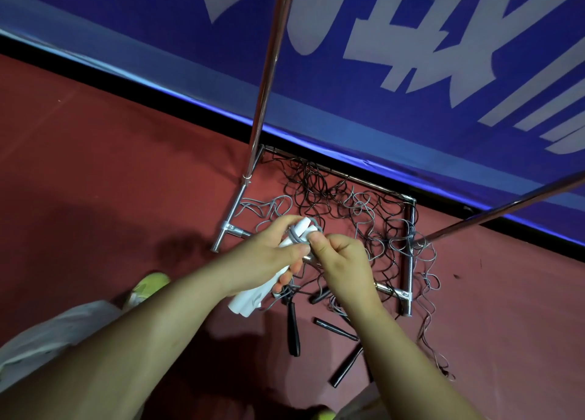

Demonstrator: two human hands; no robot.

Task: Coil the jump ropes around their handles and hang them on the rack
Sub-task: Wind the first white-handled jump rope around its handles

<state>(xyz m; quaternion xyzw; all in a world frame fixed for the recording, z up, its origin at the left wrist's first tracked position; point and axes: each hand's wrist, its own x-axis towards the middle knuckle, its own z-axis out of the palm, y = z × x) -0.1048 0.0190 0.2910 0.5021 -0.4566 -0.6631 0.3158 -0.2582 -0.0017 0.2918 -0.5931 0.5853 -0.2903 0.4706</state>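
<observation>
My left hand [269, 258] grips a pair of white jump rope handles [245, 302] held together, slanting from lower left to upper right. A grey rope [296, 236] is looped around their upper ends. My right hand [340, 258] pinches that grey rope against the handles with thumb and forefinger. Below my hands stands the chrome rack [261, 103], its uprights rising to the left and right and its base frame on the floor. A tangle of black and grey ropes [345, 207] lies inside the base. Several black handles [292, 328] lie on the floor near my right forearm.
The floor [95, 166] is red. A blue banner with white characters [411, 55] runs along the wall behind the rack. My yellow-green shoe [147, 285] stands at lower left. Grey rope loops [427, 277] spill over the rack's right base bar.
</observation>
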